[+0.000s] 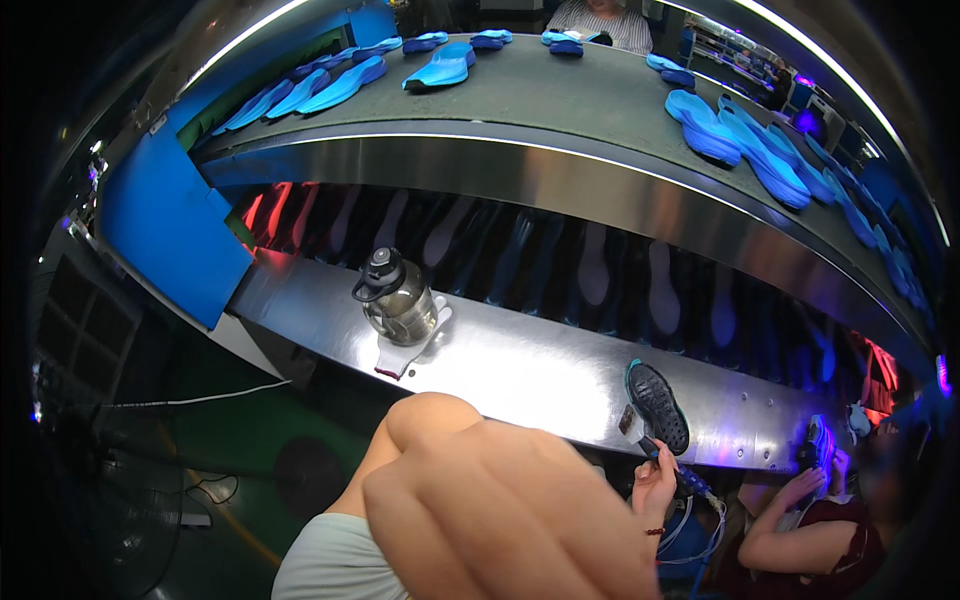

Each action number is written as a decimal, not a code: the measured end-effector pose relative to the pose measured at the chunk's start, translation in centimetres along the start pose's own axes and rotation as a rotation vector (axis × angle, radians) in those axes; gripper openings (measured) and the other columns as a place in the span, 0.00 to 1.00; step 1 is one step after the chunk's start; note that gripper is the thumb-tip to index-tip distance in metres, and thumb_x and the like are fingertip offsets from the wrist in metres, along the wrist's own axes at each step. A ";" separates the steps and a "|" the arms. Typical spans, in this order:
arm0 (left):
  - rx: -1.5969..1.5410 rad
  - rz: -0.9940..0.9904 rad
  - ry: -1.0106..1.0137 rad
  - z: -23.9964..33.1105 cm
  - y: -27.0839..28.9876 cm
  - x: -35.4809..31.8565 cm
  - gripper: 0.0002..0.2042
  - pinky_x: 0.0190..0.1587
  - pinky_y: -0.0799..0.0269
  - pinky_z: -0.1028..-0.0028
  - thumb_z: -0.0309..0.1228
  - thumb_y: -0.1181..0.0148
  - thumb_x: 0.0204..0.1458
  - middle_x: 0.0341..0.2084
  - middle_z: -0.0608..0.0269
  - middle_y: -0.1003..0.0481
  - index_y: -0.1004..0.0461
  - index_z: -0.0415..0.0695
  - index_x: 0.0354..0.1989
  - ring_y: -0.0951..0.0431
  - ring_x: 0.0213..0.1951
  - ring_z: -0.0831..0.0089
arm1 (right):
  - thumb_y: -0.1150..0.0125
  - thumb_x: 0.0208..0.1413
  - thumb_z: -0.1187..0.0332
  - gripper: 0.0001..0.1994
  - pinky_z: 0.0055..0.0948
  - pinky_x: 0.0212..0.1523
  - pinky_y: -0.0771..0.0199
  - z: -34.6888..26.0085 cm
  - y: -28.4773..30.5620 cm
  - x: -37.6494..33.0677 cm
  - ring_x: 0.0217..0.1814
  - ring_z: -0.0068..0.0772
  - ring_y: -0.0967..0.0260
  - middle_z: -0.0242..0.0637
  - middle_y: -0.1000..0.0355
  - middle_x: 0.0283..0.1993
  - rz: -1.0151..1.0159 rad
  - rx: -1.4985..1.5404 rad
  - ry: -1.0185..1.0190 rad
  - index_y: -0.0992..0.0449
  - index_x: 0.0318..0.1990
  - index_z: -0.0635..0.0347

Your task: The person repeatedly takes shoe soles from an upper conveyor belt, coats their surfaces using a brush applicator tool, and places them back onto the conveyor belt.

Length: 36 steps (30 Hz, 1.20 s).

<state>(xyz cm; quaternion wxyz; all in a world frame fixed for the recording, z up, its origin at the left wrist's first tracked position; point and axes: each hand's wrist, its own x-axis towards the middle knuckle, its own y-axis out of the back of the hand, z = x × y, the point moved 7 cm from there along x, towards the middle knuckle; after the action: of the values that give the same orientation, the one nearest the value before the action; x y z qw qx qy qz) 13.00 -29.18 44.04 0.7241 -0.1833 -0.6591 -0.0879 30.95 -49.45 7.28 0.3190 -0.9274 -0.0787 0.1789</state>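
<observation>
My left hand (490, 490) is very large and blurred just in front of the camera, its arm bent up from a pale sleeve (335, 560). How its fingertips lie cannot be seen. My right hand (655, 487), with a beaded bracelet at the wrist, closes round a flat brush (640, 430). The brush has a dark handle joined to a blue fitting and thin clear tubes (715, 515). Its head reaches the near left edge of a black shoe sole (655, 400) with a teal rim. That sole lies on the metal ledge (540, 370); touching or apart, I cannot tell.
A clear bottle (400, 305) with a dark lid stands on a pale glove (400, 358), left on the ledge. Above, blue soles (440, 67) lie on a dark conveyor belt (560, 90). At right a co-worker's hands (805, 485) hold a purple-lit sole (822, 445). Another person (605, 25) is beyond.
</observation>
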 end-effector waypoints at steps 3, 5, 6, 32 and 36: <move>-0.005 0.012 -0.033 0.1 -0.1 -0.5 0.04 0.34 0.30 0.75 0.19 0.41 0.41 0.30 0.54 0.26 0.24 0.39 0.27 0.26 0.30 0.66 | 0.53 0.56 0.70 0.10 0.18 0.19 0.41 -0.1 -0.6 -0.3 0.16 0.19 0.42 0.38 0.29 0.35 -0.014 0.006 -0.004 0.31 0.40 0.67; -0.016 0.066 -0.038 0.4 -0.2 -1.2 0.04 0.35 0.30 0.74 0.20 0.42 0.42 0.30 0.54 0.26 0.24 0.40 0.28 0.26 0.30 0.66 | 0.54 0.56 0.70 0.10 0.18 0.19 0.41 0.1 -0.2 -0.2 0.16 0.19 0.42 0.39 0.29 0.36 -0.014 0.010 0.000 0.31 0.40 0.67; -0.017 0.096 -0.017 0.3 0.0 -1.5 0.04 0.35 0.30 0.73 0.21 0.42 0.43 0.30 0.54 0.26 0.24 0.40 0.29 0.26 0.30 0.65 | 0.54 0.56 0.68 0.10 0.17 0.18 0.41 0.1 -0.3 -0.2 0.16 0.18 0.42 0.34 0.29 0.34 -0.016 -0.023 -0.003 0.31 0.41 0.65; -0.151 0.716 0.797 -7.6 9.4 -11.0 0.03 0.30 0.28 0.80 0.24 0.48 0.51 0.25 0.59 0.27 0.32 0.38 0.33 0.25 0.27 0.77 | 0.52 0.55 0.68 0.10 0.16 0.18 0.43 0.4 1.2 0.3 0.16 0.17 0.43 0.32 0.29 0.34 0.010 -0.028 -0.009 0.30 0.40 0.63; 0.414 0.369 0.746 -5.0 6.1 -7.5 0.08 0.11 0.44 0.83 0.30 0.54 0.56 0.04 0.68 0.38 0.39 0.42 0.25 0.40 0.09 0.82 | 0.51 0.55 0.67 0.09 0.16 0.18 0.43 0.0 1.0 0.1 0.15 0.17 0.43 0.31 0.29 0.33 0.035 -0.045 -0.016 0.30 0.39 0.62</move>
<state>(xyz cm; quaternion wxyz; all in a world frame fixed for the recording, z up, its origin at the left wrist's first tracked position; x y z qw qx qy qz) 19.00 -26.36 35.38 0.9367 -0.1046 -0.3135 0.1158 31.05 -50.22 6.58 0.2943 -0.9341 -0.0688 0.1900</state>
